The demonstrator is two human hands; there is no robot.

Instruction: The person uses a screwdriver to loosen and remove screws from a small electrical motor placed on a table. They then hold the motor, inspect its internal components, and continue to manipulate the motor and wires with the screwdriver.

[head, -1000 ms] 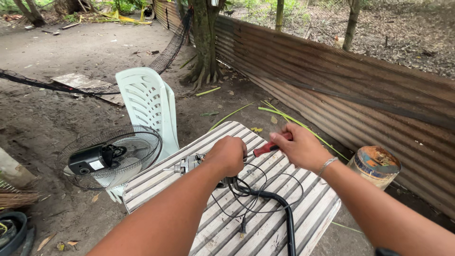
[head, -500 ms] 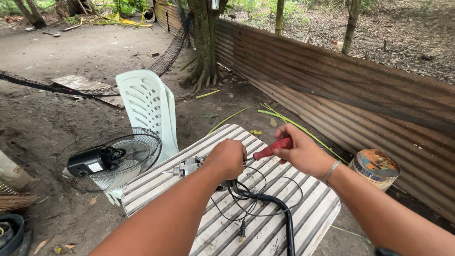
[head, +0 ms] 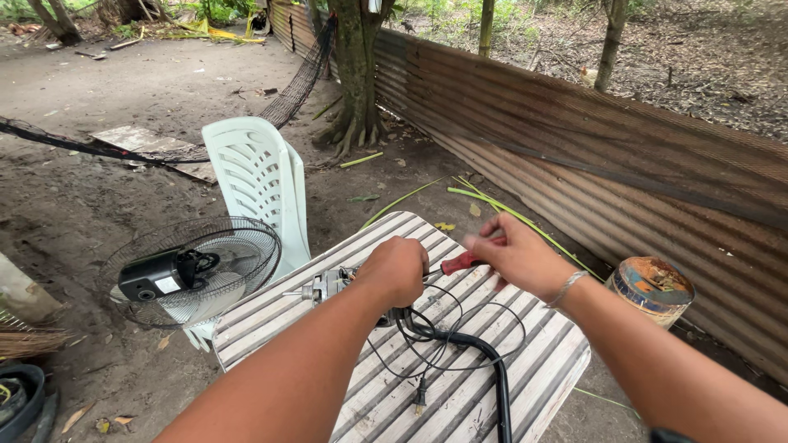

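Outdoors, beside a rusty corrugated fence (head: 624, 156), a striped bench (head: 525, 369) carried a small fan motor (head: 328, 285). A person's left hand (head: 400, 268) closed over the motor, apparently gripping it, while the right hand (head: 513, 254) held a red-handled screwdriver (head: 458, 262) pointed at it. Black cable (head: 468, 349) looped across the bench. A fan cage (head: 197, 271) leaned near a white chair (head: 258, 180), with a paint can (head: 652, 287) at the fence.
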